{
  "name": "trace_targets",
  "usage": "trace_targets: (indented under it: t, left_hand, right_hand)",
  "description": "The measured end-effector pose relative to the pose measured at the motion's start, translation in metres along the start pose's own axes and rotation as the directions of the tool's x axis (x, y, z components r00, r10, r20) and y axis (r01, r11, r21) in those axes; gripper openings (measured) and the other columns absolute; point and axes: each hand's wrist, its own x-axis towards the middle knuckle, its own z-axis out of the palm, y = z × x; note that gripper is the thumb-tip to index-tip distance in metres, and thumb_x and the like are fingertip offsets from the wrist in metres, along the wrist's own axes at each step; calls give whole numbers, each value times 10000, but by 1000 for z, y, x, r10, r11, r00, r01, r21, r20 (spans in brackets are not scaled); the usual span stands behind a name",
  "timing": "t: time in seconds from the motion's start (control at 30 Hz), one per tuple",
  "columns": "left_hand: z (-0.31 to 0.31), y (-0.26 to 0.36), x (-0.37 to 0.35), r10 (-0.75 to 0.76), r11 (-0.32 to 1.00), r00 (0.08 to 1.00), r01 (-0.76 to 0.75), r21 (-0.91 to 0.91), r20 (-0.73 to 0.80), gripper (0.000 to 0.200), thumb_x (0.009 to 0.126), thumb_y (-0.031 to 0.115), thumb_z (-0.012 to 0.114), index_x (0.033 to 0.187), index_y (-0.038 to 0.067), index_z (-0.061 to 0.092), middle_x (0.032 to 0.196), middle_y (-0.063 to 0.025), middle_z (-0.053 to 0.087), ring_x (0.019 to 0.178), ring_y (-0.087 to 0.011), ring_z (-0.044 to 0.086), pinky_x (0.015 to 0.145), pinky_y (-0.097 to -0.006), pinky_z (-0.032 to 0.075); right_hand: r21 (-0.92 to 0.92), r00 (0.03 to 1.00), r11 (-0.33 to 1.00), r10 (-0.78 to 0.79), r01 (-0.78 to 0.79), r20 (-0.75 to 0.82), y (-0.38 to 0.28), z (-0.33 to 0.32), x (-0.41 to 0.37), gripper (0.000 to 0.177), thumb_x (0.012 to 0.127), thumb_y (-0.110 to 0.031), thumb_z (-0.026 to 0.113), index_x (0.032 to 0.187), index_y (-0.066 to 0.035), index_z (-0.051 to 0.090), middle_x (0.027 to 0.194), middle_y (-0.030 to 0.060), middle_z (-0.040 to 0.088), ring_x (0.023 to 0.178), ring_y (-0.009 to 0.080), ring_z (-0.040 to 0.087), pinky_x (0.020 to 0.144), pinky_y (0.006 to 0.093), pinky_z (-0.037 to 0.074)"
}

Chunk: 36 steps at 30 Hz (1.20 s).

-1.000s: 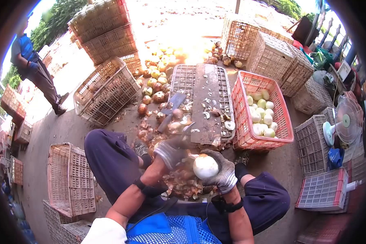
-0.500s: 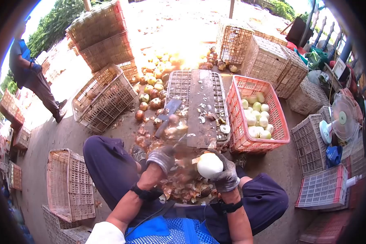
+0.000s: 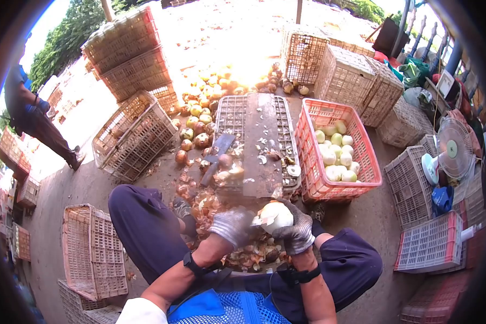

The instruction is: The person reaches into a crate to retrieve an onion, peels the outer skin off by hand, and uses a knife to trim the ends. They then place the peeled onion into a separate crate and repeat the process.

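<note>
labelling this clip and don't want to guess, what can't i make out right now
All in the head view:
left hand: motion blur hides what, if anything, it grips
held onion: right hand covers part of it
pink crate: onions inside hide its bottom
far ground: glare washes out detail

No readable text or labels.

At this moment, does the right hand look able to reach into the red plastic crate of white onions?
Probably yes: the crate stands open-topped ahead on that side, nothing visible over it, though the right hand holds a round white onion.
</note>
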Motion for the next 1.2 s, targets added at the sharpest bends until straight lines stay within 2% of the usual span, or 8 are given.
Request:
trace_targets:
  t: [0.4, 0.67, 0.8, 0.87, 1.0, 1.1, 1.17, 1.2]
  left_hand:
    - [19, -43, 5, -317, 906, 944, 331, -264, 94, 256, 744, 191, 697, 933, 26, 647, 822, -161, 657, 730, -280, 637, 627, -380, 507]
    - [-6, -20, 7, -306, 284, 916, 347, -894, 259, 217, 793, 64, 693, 998, -1, 666, 834, -42, 658, 732, -108, 597, 623, -251, 501]
    - [-2, -31, 7, 230, 738, 944, -328, -590, -237, 226, 727, 58, 711, 948, 33, 673, 873, -54, 645, 767, -149, 598, 637, -264, 493]
    - [-10, -25, 2, 182, 820, 976, -217, -530, -119, 285, 615, 61, 742, 889, 116, 689, 992, -97, 627, 894, -275, 609, 730, -357, 507]
    - [-3, -33, 1, -154, 500, 982, 173, -849, 109, 264, 628, 61, 737, 885, 92, 688, 987, -90, 627, 936, -240, 606, 754, -346, 510]
    - [0, -41, -3, -224, 267, 974, 90, -960, 29, 256, 717, 61, 702, 966, 29, 651, 939, -82, 631, 816, -175, 622, 666, -281, 513]
    - [-12, -35, 0, -340, -257, 934, 23, -966, 113, 236, 815, 53, 650, 1025, -44, 601, 836, -74, 644, 668, -109, 627, 537, -208, 496]
    - [-17, -36, -1, -375, -166, 926, -31, -986, 34, 271, 794, 53, 664, 1032, -57, 594, 814, -71, 638, 657, -122, 624, 533, -219, 500]
  right_hand:
    - [153, 999, 987, 45, -46, 15, -4, 4, -3, 913, 448, -63, 812, 1285, 30, 459, 1144, 141, 604, 1024, 262, 613, 862, 374, 535]
    - [145, 1000, 989, 14, -14, 6, -12, 16, -6, 940, 416, -53, 790, 1291, 50, 461, 1140, 155, 609, 1021, 268, 618, 885, 380, 527]
    - [190, 997, 981, 31, -44, 69, -20, 23, -7, 902, 430, -65, 761, 1280, 52, 483, 1124, 147, 622, 1008, 258, 625, 884, 359, 528]
    - [121, 996, 990, 64, -72, 68, -26, 26, -9, 864, 457, -94, 739, 1270, 58, 490, 1104, 148, 630, 992, 252, 633, 867, 352, 535]
    - [-129, 998, 990, 62, -60, 16, -36, 38, -7, 837, 480, -169, 706, 1254, 73, 499, 1072, 156, 641, 954, 249, 647, 827, 352, 551]
    - [-3, 994, 995, 104, -104, 32, -36, 42, -7, 858, 481, -228, 718, 1250, 80, 496, 1094, 159, 634, 966, 229, 640, 819, 339, 552]
    - [-174, 997, 983, 58, -66, -49, -13, 23, -5, 861, 497, -238, 718, 1259, 85, 481, 1116, 168, 624, 977, 236, 636, 826, 336, 547]
    - [-145, 997, 987, 57, -64, -52, -9, 19, -4, 862, 503, -235, 718, 1264, 88, 472, 1126, 174, 618, 985, 244, 633, 831, 336, 545]
